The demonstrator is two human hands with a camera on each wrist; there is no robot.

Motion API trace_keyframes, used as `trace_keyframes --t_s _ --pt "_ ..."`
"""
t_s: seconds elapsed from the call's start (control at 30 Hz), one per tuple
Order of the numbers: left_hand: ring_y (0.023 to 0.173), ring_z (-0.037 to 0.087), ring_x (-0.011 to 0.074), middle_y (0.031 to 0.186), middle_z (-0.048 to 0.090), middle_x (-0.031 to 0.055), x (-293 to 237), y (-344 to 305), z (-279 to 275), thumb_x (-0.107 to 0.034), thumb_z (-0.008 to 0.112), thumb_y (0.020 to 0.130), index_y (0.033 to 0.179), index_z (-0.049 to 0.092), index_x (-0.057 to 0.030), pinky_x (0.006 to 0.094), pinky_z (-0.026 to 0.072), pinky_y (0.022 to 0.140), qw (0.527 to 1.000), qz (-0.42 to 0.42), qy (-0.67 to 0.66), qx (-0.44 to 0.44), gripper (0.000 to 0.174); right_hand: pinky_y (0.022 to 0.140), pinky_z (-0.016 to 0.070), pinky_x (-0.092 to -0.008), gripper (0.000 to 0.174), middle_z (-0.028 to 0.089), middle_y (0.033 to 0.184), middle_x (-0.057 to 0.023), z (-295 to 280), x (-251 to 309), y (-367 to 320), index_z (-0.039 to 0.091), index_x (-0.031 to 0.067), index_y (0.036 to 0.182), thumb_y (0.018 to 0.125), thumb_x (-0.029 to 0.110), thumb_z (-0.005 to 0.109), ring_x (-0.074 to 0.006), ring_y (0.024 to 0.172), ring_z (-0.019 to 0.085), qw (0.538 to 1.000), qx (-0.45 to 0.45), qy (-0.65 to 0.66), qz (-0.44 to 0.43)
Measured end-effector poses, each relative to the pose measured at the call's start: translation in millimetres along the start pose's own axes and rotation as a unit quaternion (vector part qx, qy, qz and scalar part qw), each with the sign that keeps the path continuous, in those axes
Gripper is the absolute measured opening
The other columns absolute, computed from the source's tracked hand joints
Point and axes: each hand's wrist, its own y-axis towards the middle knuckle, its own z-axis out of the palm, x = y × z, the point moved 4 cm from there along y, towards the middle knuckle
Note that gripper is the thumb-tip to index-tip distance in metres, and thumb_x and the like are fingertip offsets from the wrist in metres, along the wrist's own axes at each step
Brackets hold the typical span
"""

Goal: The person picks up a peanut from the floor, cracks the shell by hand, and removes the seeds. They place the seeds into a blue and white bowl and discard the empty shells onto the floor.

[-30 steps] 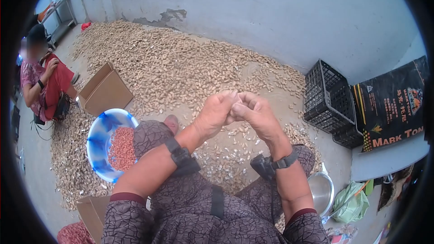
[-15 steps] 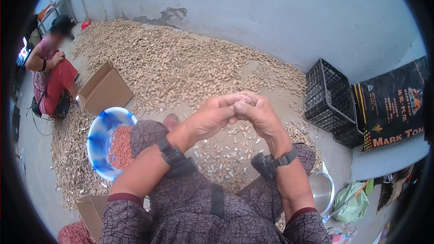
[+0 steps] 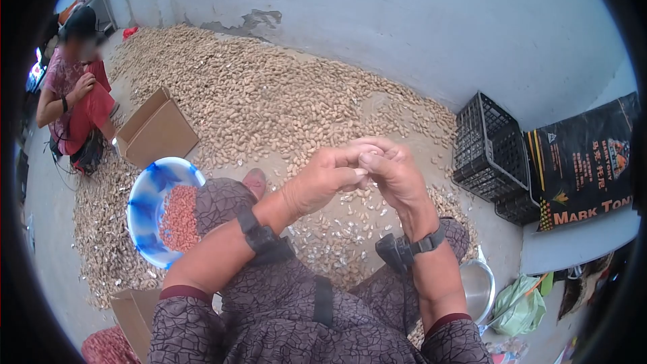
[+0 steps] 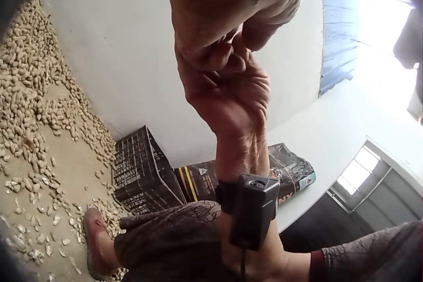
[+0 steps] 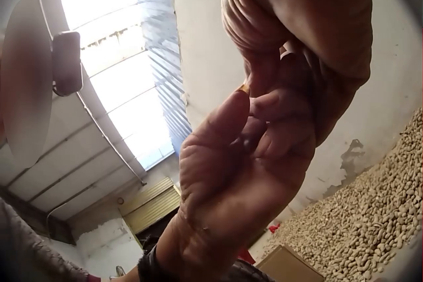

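Observation:
My left hand [image 3: 317,178] and right hand [image 3: 401,178] meet in front of my knees, high over the littered floor. Their curled fingertips press together around a peanut, mostly hidden by the fingers. In the right wrist view a small yellowish bit of the peanut [image 5: 245,88] shows between the thumb tips. Seen from the left wrist, the left hand [image 4: 238,4] covers much of the right hand [image 4: 231,107]. Below them, loose peanuts and broken shells [image 3: 330,239] lie between my legs.
Unshelled peanuts [image 3: 256,101] are heaped along the wall. A blue-and-white basin [image 3: 141,199] with reddish kernels [image 3: 178,219] stands by my left knee, near a cardboard box [image 3: 158,131]. Black crates [image 3: 490,145], a metal bowl [image 3: 477,288] and a green bag [image 3: 519,307] stand right. Another person [image 3: 77,94] squats at far left.
The hands stay together, but their fingertips have shifted; the left thumb now sits lower, under the right one. The other person has moved from the left edge and changed posture.

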Motion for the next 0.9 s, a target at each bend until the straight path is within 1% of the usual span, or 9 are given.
trace_keyframes --t_s 0.2,0.33,0.43,0.47,0.53,0.6,0.63,0.7,0.9 --pt "0.070 0.043 0.0059 0.091 0.051 0.0014 2.0 2.2 2.7 -0.011 0.051 0.082 0.113 0.050 0.0024 0.0214 0.0363 0.063 0.999 0.040 0.026 -0.015 0.034 0.055 0.0465 -0.0218 0.026 0.061 0.078 -0.0086 -0.9 4.0 0.2 0.057 -0.0055 0.097 0.077 0.011 0.061 -0.0116 0.062 0.057 0.999 -0.013 -0.026 -0.035" --pt "0.070 0.043 0.0058 0.089 0.051 0.0005 3.0 6.3 0.6 -0.012 0.051 0.082 0.115 0.048 0.0030 0.0209 0.0358 0.062 0.999 0.031 0.019 -0.013 0.036 0.057 0.0467 -0.0217 0.026 0.061 0.078 -0.0080 -5.2 4.4 0.6 0.058 -0.0055 0.096 0.079 0.014 0.060 -0.0107 0.064 0.057 0.999 -0.010 -0.025 -0.032" --pt "0.069 0.042 0.0049 0.085 0.050 -0.0006 1.6 7.0 2.0 -0.013 0.050 0.084 0.118 0.045 0.0029 0.0192 0.0347 0.058 0.997 0.005 -0.058 0.044 0.038 0.058 0.0461 -0.0202 0.028 0.061 0.076 -0.0063 -2.9 4.4 0.5 0.058 -0.0049 0.096 0.079 0.017 0.060 -0.0092 0.064 0.057 1.000 0.007 0.018 -0.005" --pt "0.067 0.041 0.0042 0.084 0.050 -0.0007 3.0 7.1 1.5 -0.013 0.049 0.086 0.119 0.044 0.0022 0.0181 0.0338 0.056 0.997 -0.002 -0.080 0.020 0.037 0.058 0.0456 -0.0193 0.029 0.060 0.074 -0.0050 -1.7 3.2 0.4 0.058 -0.0045 0.096 0.080 0.019 0.061 -0.0084 0.064 0.056 0.999 0.020 0.044 0.018" --pt "0.065 0.041 0.0035 0.082 0.051 -0.0009 6.3 8.2 2.6 -0.014 0.047 0.087 0.120 0.043 0.0014 0.0170 0.0329 0.053 0.995 -0.008 -0.102 -0.003 0.036 0.057 0.0449 -0.0188 0.029 0.059 0.072 -0.0036 -13.8 -4.0 2.4 0.058 -0.0039 0.096 0.080 0.020 0.061 -0.0075 0.063 0.054 0.999 0.025 0.044 0.011" --pt "0.060 0.040 0.0020 0.079 0.052 -0.0006 10.0 10.0 0.1 -0.014 0.045 0.089 0.118 0.045 0.0002 0.0148 0.0313 0.048 0.993 0.006 -0.099 -0.066 0.032 0.056 0.0442 -0.0184 0.030 0.058 0.071 -0.0023 -16.8 -4.5 3.0 0.058 -0.0033 0.096 0.080 0.022 0.061 -0.0067 0.061 0.053 0.999 0.030 0.044 0.005" --pt "0.060 0.040 0.0020 0.079 0.052 -0.0006 9.5 10.6 0.6 -0.014 0.045 0.089 0.118 0.045 0.0002 0.0148 0.0313 0.048 0.993 0.007 -0.100 -0.068 0.032 0.055 0.0433 -0.0183 0.029 0.058 0.070 -0.0015 -17.1 -0.6 3.2 0.059 -0.0027 0.096 0.080 0.021 0.061 -0.0059 0.060 0.052 1.000 -0.009 -0.005 0.000" --pt "0.053 0.037 0.0018 0.074 0.053 -0.0011 5.2 10.2 -5.1 -0.015 0.045 0.089 0.115 0.048 0.0000 0.0142 0.0303 0.046 0.990 0.027 -0.053 -0.129 0.030 0.054 0.0424 -0.0182 0.028 0.057 0.069 -0.0008 -14.6 8.4 2.3 0.059 -0.0022 0.095 0.080 0.021 0.061 -0.0052 0.059 0.051 0.997 -0.047 -0.053 -0.006" --pt "0.051 0.037 0.0012 0.069 0.052 -0.0024 3.4 6.0 -12.3 -0.015 0.047 0.087 0.107 0.055 0.0000 0.0141 0.0297 0.046 0.982 0.035 0.056 -0.175 0.026 0.053 0.0420 -0.0188 0.022 0.057 0.069 -0.0019 -17.0 11.0 0.6 0.060 -0.0002 0.092 0.078 0.016 0.061 -0.0057 0.059 0.051 0.993 -0.071 -0.091 0.007"
